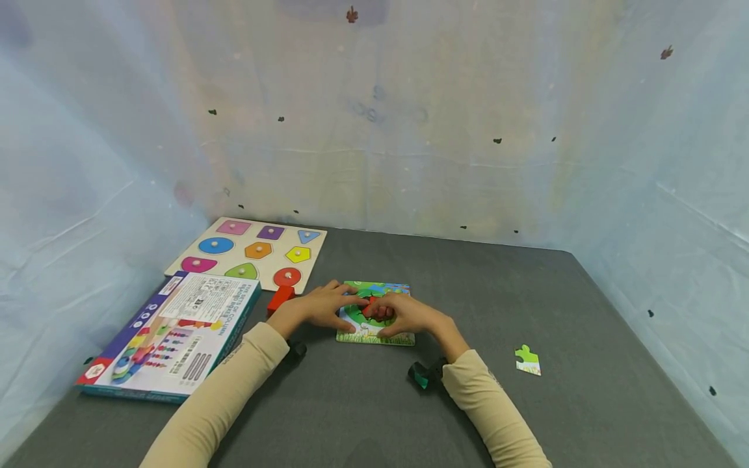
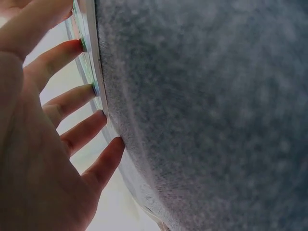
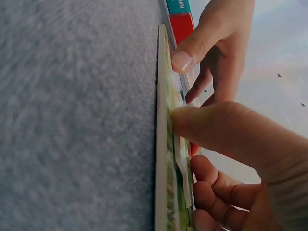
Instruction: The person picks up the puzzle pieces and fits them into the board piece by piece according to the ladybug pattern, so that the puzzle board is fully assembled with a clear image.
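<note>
A small jigsaw puzzle (image 1: 374, 337) in green, blue and red lies in its shallow tray on the grey table, between both hands. My left hand (image 1: 324, 305) rests at its left side with the fingers spread; in the left wrist view the fingertips (image 2: 96, 91) touch the tray's edge. Over the middle and right of the puzzle arches my right hand (image 1: 409, 313). Its thumb (image 3: 211, 127) touches the front part, and its bent fingers (image 3: 207, 190) touch the surface. One piece edge (image 3: 181, 161) looks slightly raised between them. Whether the right hand pinches it is unclear.
A loose green-and-white puzzle piece (image 1: 528, 361) lies to the right. On the left are a boxed toy (image 1: 175, 331), a wooden shape board (image 1: 263, 266) with knobbed pieces, and a red block (image 1: 281, 299). Pale sheeting (image 1: 433, 182) walls the table.
</note>
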A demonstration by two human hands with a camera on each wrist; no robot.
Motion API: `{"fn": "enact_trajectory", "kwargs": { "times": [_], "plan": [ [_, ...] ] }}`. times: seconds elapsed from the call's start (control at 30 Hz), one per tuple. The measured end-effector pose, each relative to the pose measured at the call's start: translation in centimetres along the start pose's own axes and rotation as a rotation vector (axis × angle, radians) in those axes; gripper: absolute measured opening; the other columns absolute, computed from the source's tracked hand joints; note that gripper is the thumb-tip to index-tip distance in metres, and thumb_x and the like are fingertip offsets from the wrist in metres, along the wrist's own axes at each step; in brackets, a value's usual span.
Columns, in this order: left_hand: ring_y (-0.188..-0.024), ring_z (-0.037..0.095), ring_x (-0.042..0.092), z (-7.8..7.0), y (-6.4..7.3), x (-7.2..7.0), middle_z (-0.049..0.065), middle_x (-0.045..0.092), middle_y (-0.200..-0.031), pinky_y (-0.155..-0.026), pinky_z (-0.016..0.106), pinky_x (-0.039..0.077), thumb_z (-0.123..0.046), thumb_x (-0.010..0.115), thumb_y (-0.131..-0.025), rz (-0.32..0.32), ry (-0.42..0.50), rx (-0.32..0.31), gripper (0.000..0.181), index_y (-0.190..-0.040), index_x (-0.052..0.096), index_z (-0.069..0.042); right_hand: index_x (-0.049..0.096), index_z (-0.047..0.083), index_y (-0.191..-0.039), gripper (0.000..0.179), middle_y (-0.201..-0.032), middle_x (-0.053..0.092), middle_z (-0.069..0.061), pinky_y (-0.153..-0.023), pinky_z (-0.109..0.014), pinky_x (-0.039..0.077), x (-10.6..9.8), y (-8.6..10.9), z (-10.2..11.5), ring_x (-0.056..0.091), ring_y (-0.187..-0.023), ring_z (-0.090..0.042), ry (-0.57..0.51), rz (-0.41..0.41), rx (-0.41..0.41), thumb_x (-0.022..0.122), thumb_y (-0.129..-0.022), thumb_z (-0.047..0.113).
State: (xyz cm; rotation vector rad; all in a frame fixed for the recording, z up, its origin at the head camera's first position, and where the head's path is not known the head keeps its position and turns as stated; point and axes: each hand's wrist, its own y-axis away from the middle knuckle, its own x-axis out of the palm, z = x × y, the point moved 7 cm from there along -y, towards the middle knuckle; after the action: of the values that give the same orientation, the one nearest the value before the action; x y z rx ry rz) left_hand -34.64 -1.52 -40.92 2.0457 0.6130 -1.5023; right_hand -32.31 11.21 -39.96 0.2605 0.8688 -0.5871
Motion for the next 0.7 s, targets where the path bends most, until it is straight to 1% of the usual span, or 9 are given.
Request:
{"fn": "enact_trajectory", "kwargs": {
  "times": [0.1,0.2,0.33,0.47,0.6,0.7],
  "plan": [
    [-0.126,0.028,0.030,0.1,-0.1,0.1,0.006,0.033,-0.145,-0.098,0.056,0.031,-0.052,0.060,-0.086,0.007,0.014,-0.020,0.062,-0.140,0.043,-0.028,0.060,0.001,-0.118,0.039,-0.092,0.059,-0.012,-0.071,-0.038,0.047,0.0,0.0,0.1,0.052,-0.077,-0.027,0.006,0.006,-0.007,0.072,-0.081,0.007],
    [-0.126,0.027,0.031,0.2,-0.2,0.2,0.005,0.034,-0.145,-0.098,0.055,0.031,-0.050,0.055,-0.089,0.009,0.015,-0.037,0.056,-0.139,0.045,-0.028,0.061,0.000,-0.116,0.037,-0.091,0.059,-0.013,-0.070,-0.039,0.047,0.0,0.0,0.2,0.053,-0.076,-0.030,-0.001,0.010,-0.031,0.072,-0.081,0.006],
    [-0.125,0.027,0.031,0.2,-0.5,0.3,0.005,0.035,-0.144,-0.098,0.055,0.031,-0.050,0.054,-0.090,0.006,0.009,-0.045,0.053,-0.137,0.048,-0.026,0.062,0.001,-0.112,0.034,-0.086,0.059,-0.013,-0.066,-0.031,0.045,0.1,0.0,0.3,0.052,-0.072,-0.032,-0.003,0.013,-0.068,0.072,-0.081,0.008],
    [-0.124,0.026,0.031,0.2,-0.9,0.4,0.003,0.036,-0.141,-0.097,0.053,0.032,-0.055,0.055,-0.088,-0.001,-0.009,-0.068,0.057,-0.135,0.049,-0.025,0.062,0.003,-0.113,0.033,-0.084,0.058,-0.012,-0.064,-0.023,0.041,0.2,-0.2,0.4,0.050,-0.069,-0.028,0.015,0.012,-0.085,0.072,-0.082,0.010],
    [-0.119,0.026,0.033,-0.1,-1.1,0.3,0.004,0.039,-0.135,-0.094,0.052,0.035,-0.055,0.057,-0.086,-0.012,-0.025,-0.075,0.055,-0.131,0.050,-0.023,0.063,0.004,-0.113,0.034,-0.084,0.058,-0.009,-0.063,-0.022,0.041,0.3,-0.2,0.6,0.048,-0.068,-0.022,0.033,0.006,-0.096,0.072,-0.082,0.011],
    [-0.116,0.025,0.035,-0.4,-1.2,0.1,0.004,0.040,-0.132,-0.092,0.052,0.036,-0.054,0.058,-0.086,-0.015,-0.039,-0.076,0.053,-0.129,0.051,-0.024,0.063,0.005,-0.113,0.034,-0.084,0.057,-0.010,-0.064,-0.023,0.041,0.2,-0.1,0.7,0.048,-0.069,-0.022,0.046,-0.001,-0.092,0.073,-0.082,0.013]
  ]
}}
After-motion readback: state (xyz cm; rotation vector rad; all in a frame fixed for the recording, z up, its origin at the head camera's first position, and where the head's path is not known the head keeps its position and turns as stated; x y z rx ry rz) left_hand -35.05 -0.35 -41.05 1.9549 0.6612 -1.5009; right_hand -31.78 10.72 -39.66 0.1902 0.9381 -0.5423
